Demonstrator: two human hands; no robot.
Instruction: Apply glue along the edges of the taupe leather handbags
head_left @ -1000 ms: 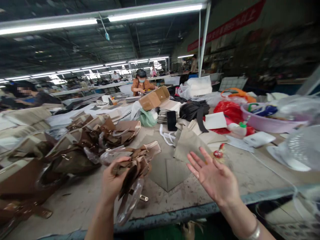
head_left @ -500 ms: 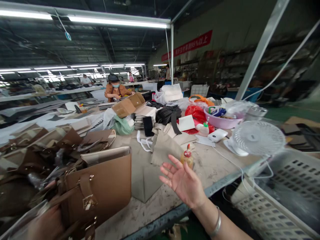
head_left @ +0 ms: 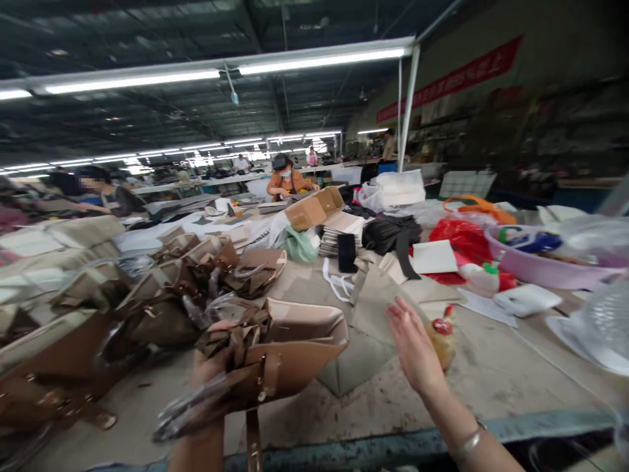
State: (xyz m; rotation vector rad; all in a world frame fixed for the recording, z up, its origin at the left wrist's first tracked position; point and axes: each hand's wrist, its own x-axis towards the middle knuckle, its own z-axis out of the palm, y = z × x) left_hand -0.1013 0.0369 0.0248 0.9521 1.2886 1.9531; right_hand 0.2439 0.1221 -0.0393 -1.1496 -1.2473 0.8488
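Note:
A brown handbag (head_left: 304,360) with a light lining and metal buckles is held by my left hand (head_left: 204,370), which is closed around its side and partly hidden by straps and clear plastic wrap. The bag is tilted, with its open top facing me. To the right, my right hand (head_left: 413,344) is raised above the table with its fingers stretched out, holding nothing. Just beyond that hand stands a small yellowish bottle (head_left: 443,351) with a red top. Grey-beige sheets (head_left: 376,305) lie between the bag and my right hand.
Several similar brown bags (head_left: 162,308) crowd the left side. Farther back are a black phone (head_left: 346,254), a cardboard box (head_left: 307,210), red plastic (head_left: 457,239) and a pink basin (head_left: 555,269). A white fan (head_left: 612,321) stands at right. Across the table a person (head_left: 287,180) works.
My left hand has raised the bag and turned it so that its opening shows more. My right hand has turned edge-on, still open. The view has swung left.

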